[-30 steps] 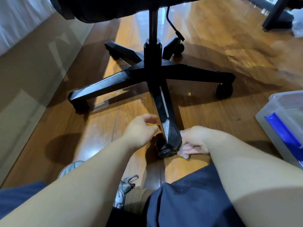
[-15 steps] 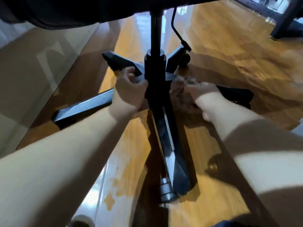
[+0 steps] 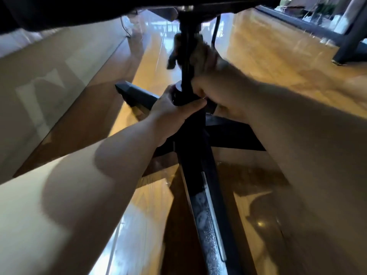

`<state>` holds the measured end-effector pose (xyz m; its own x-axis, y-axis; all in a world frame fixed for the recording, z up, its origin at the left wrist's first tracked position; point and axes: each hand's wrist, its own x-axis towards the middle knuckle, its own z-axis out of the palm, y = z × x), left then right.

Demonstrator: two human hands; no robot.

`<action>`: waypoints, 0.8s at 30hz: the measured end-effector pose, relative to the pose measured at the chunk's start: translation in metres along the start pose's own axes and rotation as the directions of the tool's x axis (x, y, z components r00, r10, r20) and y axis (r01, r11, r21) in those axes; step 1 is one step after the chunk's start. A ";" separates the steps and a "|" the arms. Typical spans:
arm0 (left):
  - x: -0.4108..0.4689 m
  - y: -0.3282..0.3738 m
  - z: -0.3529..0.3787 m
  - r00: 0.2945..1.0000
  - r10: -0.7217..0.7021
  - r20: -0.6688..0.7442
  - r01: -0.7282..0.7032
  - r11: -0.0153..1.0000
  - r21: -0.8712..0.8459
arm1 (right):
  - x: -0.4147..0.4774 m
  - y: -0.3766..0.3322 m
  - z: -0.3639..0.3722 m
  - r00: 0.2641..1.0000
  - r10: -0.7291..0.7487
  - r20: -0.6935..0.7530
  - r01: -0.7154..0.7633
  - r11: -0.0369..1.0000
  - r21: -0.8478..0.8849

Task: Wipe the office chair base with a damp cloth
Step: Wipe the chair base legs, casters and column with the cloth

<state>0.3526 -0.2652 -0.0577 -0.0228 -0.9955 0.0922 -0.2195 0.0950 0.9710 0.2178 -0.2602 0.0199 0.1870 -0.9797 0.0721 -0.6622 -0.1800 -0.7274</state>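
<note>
The black office chair base [image 3: 206, 195] fills the middle of the head view, and its near leg shows wet streaks and droplets. My left hand [image 3: 174, 112] grips the collar of the central column [image 3: 186, 62] just above the hub. To the right of the column, my right hand [image 3: 220, 92] holds a pale, blurred cloth [image 3: 200, 54] pressed against the column's upper part. Another leg [image 3: 137, 94] points back left, and a third [image 3: 234, 135] runs right beneath my right forearm. My arms hide much of the hub.
The dark underside of the seat [image 3: 79, 10] hangs close overhead. A beige wall panel [image 3: 49, 80] runs along the left. Black desk legs [image 3: 349, 42] stand at the far right. Glossy wooden floor [image 3: 278, 62] spreads around the base.
The view has moved closer and lower under the seat. Both hands rose from the hub to the column; the right hand brought the cloth up the column.
</note>
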 end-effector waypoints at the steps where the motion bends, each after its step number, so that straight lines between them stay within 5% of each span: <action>1: 0.000 -0.001 0.001 1.000 0.026 -0.015 -0.026 1.000 0.006 | -0.003 0.006 0.003 0.999 0.026 0.027 -0.024 0.997 -0.072; 3: -0.001 0.001 0.002 0.999 0.042 -0.007 -0.042 0.999 0.011 | -0.008 0.002 0.002 0.999 0.019 0.040 -0.020 1.000 0.016; 5: -0.001 0.001 0.000 0.998 0.006 0.064 -0.003 0.999 -0.049 | -0.003 -0.006 -0.007 0.989 -0.085 0.118 0.038 0.932 0.359; 7: -0.005 0.003 -0.005 0.991 -0.038 0.130 0.058 0.987 -0.150 | 0.000 -0.013 -0.019 0.943 -0.276 0.184 0.067 0.702 0.709; 9: -0.007 0.004 -0.007 0.986 -0.046 0.163 0.073 0.984 -0.163 | 0.001 -0.018 -0.023 0.926 -0.310 0.214 -0.019 0.529 0.848; 11: -0.008 0.004 -0.005 0.989 -0.060 0.138 0.073 0.993 -0.094 | 0.002 -0.019 -0.012 0.963 -0.202 0.177 -0.026 0.584 0.811; 13: -0.007 0.004 -0.003 0.992 -0.070 0.107 0.075 0.996 -0.047 | 0.008 -0.023 0.005 0.999 -0.039 -0.030 0.049 0.769 0.638; 16: -0.005 0.003 -0.005 0.991 -0.060 0.116 0.063 0.998 -0.022 | 0.017 -0.027 0.023 0.939 0.028 -0.343 0.069 0.961 0.267; 21: -0.006 0.005 -0.016 0.981 -0.079 0.177 0.080 0.997 0.004 | 0.016 -0.019 0.013 0.985 0.055 -0.165 -0.029 0.987 0.155; 24: -0.008 0.012 -0.018 0.976 -0.003 0.219 0.026 0.995 -0.100 | 0.009 -0.009 0.008 0.997 0.014 -0.075 0.019 0.904 0.428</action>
<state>0.3675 -0.2560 -0.0428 -0.2349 -0.9712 0.0386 -0.1210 0.0686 0.9903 0.2307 -0.2670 0.0216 0.1230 -0.9860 0.1128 -0.2840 -0.1439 -0.9480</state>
